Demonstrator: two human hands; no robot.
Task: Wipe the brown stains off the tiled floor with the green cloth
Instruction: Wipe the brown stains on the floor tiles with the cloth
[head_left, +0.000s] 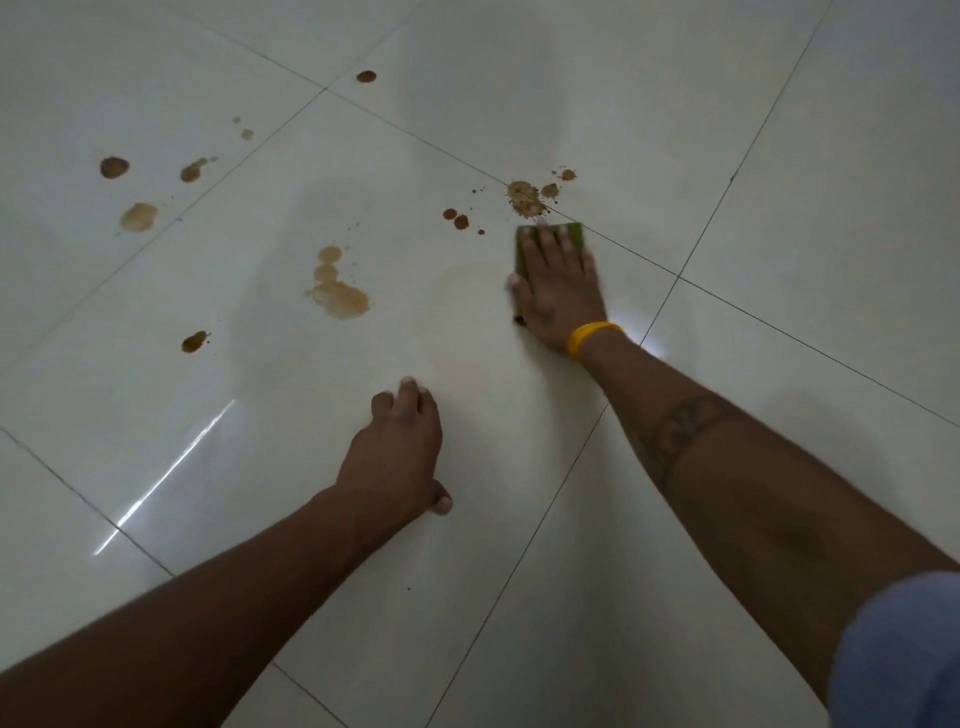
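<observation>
Left hand braces on floor, fingers loosely curled and empty; my right hand presses cloth flat, fingers spread, next push past fingertips into splat.

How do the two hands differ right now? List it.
The right hand lies flat, pressing the green cloth to the floor; the left hand holds nothing and props on its fingertips. The right wrist wears a yellow band; the left is bare. Both touch the floor.
</observation>
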